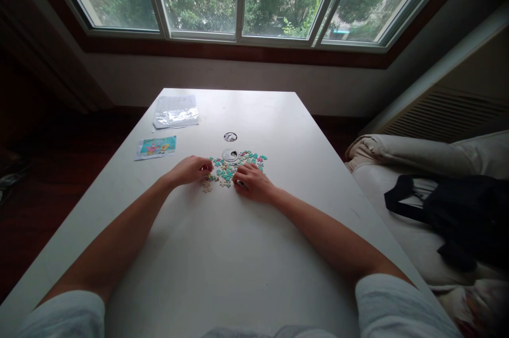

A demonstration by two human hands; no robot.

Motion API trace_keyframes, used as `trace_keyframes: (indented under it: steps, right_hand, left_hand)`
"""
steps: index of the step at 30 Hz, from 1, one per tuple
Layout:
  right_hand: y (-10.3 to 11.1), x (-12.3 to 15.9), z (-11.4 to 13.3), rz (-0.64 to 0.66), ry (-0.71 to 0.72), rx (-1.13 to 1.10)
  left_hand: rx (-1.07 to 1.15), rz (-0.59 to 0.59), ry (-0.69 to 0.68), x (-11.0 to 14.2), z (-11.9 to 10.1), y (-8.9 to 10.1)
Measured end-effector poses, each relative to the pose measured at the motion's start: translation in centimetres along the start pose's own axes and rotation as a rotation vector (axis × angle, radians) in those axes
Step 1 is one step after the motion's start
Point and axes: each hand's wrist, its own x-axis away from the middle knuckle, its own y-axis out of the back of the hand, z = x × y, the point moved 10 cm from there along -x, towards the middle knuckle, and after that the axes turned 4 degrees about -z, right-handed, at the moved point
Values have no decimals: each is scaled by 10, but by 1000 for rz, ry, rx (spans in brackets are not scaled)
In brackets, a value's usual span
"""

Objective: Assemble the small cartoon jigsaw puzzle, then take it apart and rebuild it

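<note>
A loose heap of small jigsaw puzzle pieces (226, 172), mostly turquoise with some pink and yellow, lies near the middle of the white table (222, 253). At the heap's left edge, my left hand (191, 169) is closed in a pinch on what looks like a puzzle piece, mostly hidden by the fingers. My right hand (252, 183) rests low at the heap's right front, fingers curled down among the pieces. What its fingertips hold, if anything, is hidden. Several plain beige pieces (207, 187) lie just in front of my left hand.
Behind the heap are a round silvery ring-shaped thing (230, 155) and a round disc (230, 137). To the left lie a colourful cartoon picture card (156, 146) and a clear plastic bag with papers (176, 111). A pale sofa (377, 179) with a dark bag (465, 210) stands right.
</note>
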Motion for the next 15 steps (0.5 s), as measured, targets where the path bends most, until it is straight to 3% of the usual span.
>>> trace_keyframes:
  steps: [8,15]
  right_hand:
    - [0,-2,-1,-1,-4,-9]
    - [0,-1,0,3,-2,-9]
  left_hand:
    - [-34,-85,25,-2,-6,-3]
    - [-5,-12,14,0,0,-5]
